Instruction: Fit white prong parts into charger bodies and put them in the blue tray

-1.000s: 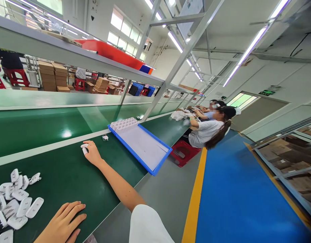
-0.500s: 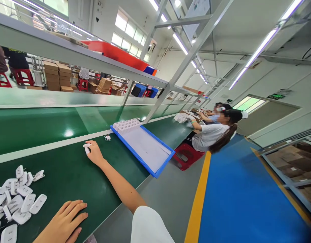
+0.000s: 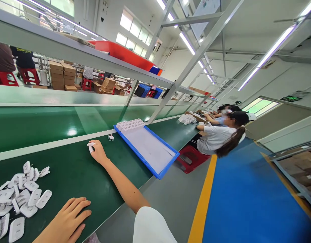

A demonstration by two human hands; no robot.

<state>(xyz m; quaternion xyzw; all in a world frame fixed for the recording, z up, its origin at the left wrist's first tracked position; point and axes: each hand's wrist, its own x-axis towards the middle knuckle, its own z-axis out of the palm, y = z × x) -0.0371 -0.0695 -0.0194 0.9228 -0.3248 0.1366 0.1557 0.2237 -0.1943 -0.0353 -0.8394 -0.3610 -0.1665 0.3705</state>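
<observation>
White plastic pieces (image 3: 34, 197), smooth, flat and round-cornered, some bearing grey print and thin pins, lie in a loose heap towards the left end of the matte green surface (image 3: 77, 175). Right of them, by the near edge, the left hand (image 3: 69, 216) lies released, palm down, its fingers straight and slightly spread. The right hand (image 3: 97, 152) rests near the pale strip (image 3: 56, 144) along the far edge, fingers bent, with white covers on the tips; whether it grasps anything cannot be told. Just beyond it, near the far edge, sits a small circuit board (image 3: 110, 137) with a rounded white part. Next, a rectangular blue tray (image 3: 137, 152) with a flat white lining overhangs the near edge, rows of printed white blocks (image 3: 130, 125) packed at its far end.
</observation>
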